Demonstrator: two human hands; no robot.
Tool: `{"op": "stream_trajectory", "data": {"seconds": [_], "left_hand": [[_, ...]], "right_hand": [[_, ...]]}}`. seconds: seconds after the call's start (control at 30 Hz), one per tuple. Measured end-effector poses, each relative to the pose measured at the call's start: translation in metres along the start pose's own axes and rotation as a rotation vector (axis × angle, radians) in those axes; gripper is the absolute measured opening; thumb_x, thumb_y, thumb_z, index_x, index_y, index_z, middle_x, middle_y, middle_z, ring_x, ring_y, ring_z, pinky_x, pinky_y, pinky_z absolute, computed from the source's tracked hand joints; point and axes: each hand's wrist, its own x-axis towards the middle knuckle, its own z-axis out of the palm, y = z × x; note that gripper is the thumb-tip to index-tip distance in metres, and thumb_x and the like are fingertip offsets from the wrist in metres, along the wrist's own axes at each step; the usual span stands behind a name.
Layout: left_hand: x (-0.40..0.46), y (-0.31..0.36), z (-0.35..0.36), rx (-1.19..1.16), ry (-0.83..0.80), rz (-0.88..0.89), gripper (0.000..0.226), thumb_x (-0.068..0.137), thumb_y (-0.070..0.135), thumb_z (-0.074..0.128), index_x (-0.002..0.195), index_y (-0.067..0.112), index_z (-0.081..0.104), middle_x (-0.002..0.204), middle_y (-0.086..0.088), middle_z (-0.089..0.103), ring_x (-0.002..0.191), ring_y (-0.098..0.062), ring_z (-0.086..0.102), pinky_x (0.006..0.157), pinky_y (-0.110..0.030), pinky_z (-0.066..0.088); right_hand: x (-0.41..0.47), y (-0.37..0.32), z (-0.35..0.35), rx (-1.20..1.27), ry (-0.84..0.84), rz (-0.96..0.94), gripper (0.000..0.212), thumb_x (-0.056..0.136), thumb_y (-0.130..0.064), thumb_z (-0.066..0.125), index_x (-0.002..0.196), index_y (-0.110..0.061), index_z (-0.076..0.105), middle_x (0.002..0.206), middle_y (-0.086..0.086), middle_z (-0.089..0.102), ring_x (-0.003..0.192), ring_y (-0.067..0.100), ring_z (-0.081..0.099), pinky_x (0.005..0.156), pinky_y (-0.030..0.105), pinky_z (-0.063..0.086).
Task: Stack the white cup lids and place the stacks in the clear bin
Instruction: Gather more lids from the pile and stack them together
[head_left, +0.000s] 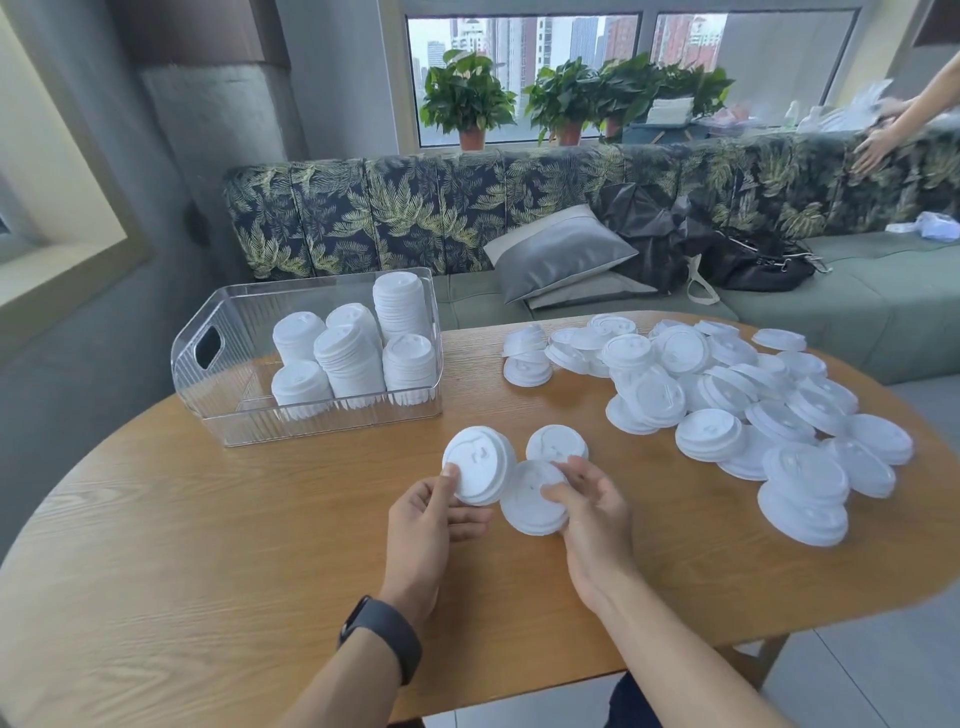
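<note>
— So, what do we have in our hands over the middle of the table (208, 545)?

— Our left hand (423, 540) pinches a short stack of lids (478, 465) by its lower left rim, thumb on top, fingers curled beneath; the stack tilts up toward us. Our right hand (592, 509) grips a second lid (532, 499) from its right side, thumb laid across the top. That lid sits just right of and below the left hand's stack, the two rims touching or nearly so.

— And the one behind?

— A third lid (556, 442) lies flat on the table just beyond our right fingertips; whether they touch it we cannot tell.

— Where is the bin?

— The clear bin (218, 364) stands at the table's far left edge, well apart from both hands, with six finished stacks (358, 358) upright inside, the tallest in its far right corner.

— The rest of the lids?

— The loose pile (727, 395) spreads along the table's right side, from the far edge toward the near right edge, beyond our right hand. A black band (382, 636) circles our left wrist.
</note>
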Motion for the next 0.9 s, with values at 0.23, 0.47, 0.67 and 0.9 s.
{"op": "stream_trajectory", "data": {"seconds": [0.23, 0.47, 0.67, 0.9], "left_hand": [[0.001, -0.002, 0.001, 0.016, -0.008, 0.018, 0.041, 0.104, 0.042, 0.056, 0.104, 0.002, 0.063, 0.086, -0.019, 0.078, 0.081, -0.033, 0.077, 0.077, -0.040, 0.059], [0.001, -0.006, 0.002, 0.041, -0.003, 0.077, 0.037, 0.101, 0.039, 0.062, 0.110, 0.004, 0.070, 0.094, -0.011, 0.079, 0.090, -0.024, 0.077, 0.080, -0.038, 0.064], [0.001, -0.006, 0.004, 0.106, -0.019, 0.115, 0.033, 0.102, 0.038, 0.061, 0.107, 0.007, 0.072, 0.091, -0.014, 0.078, 0.081, -0.019, 0.074, 0.075, -0.032, 0.063], [0.003, -0.009, 0.003, 0.096, -0.024, 0.109, 0.034, 0.102, 0.039, 0.060, 0.106, 0.007, 0.071, 0.082, -0.010, 0.076, 0.072, -0.020, 0.071, 0.067, -0.034, 0.061]], "right_hand": [[0.006, -0.008, 0.001, 0.209, -0.129, 0.246, 0.043, 0.085, 0.014, 0.058, 0.123, -0.003, 0.067, 0.118, 0.020, 0.073, 0.102, 0.029, 0.069, 0.091, 0.040, 0.055], [0.008, -0.011, -0.004, 0.325, -0.281, 0.287, 0.042, 0.092, 0.000, 0.055, 0.133, -0.002, 0.063, 0.136, 0.019, 0.066, 0.122, 0.027, 0.063, 0.107, 0.037, 0.049], [0.004, -0.011, -0.001, 0.236, -0.387, 0.239, 0.043, 0.094, -0.008, 0.064, 0.137, -0.007, 0.062, 0.136, 0.012, 0.068, 0.130, 0.024, 0.062, 0.115, 0.037, 0.042], [0.000, -0.015, 0.005, 0.190, -0.340, 0.282, 0.042, 0.098, -0.037, 0.059, 0.132, -0.014, 0.067, 0.127, 0.009, 0.073, 0.119, 0.019, 0.068, 0.104, 0.033, 0.048]]}}
